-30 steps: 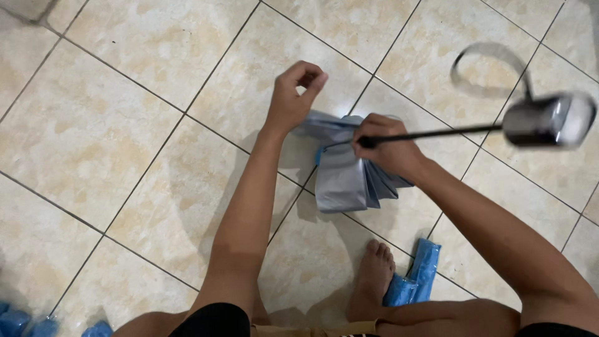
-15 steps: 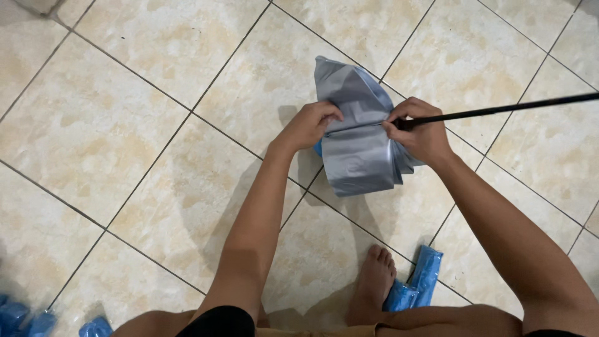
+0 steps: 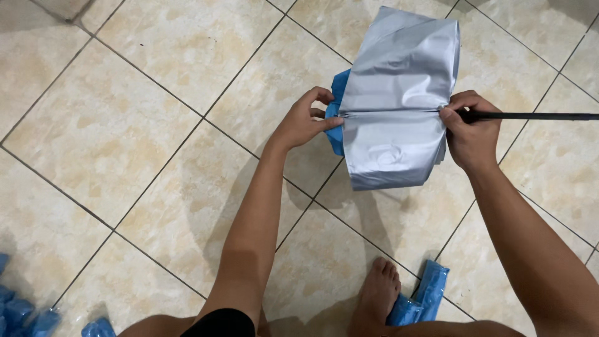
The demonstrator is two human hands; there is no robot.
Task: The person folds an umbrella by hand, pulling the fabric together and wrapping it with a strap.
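Note:
A folding umbrella with a silver-grey canopy [image 3: 393, 106] and a blue underside hangs above the tiled floor, its panels stretched flat between my hands. My left hand [image 3: 306, 118] pinches the canopy's left edge where the blue lining shows. My right hand [image 3: 471, 134] grips the canopy's right end where the thin black shaft [image 3: 536, 116] comes out and runs off the right edge. The handle is out of view.
Beige floor tiles [image 3: 156, 143] with dark grout lines fill the view. My bare foot [image 3: 377, 296] rests at the bottom beside a folded blue sleeve [image 3: 424, 296]. More blue items [image 3: 28, 315] lie at the bottom left corner.
The canopy was bunched up between my hands a second ago; it is now pulled out flat and wide. My hands moved apart and up, and the handle with its strap has left the view.

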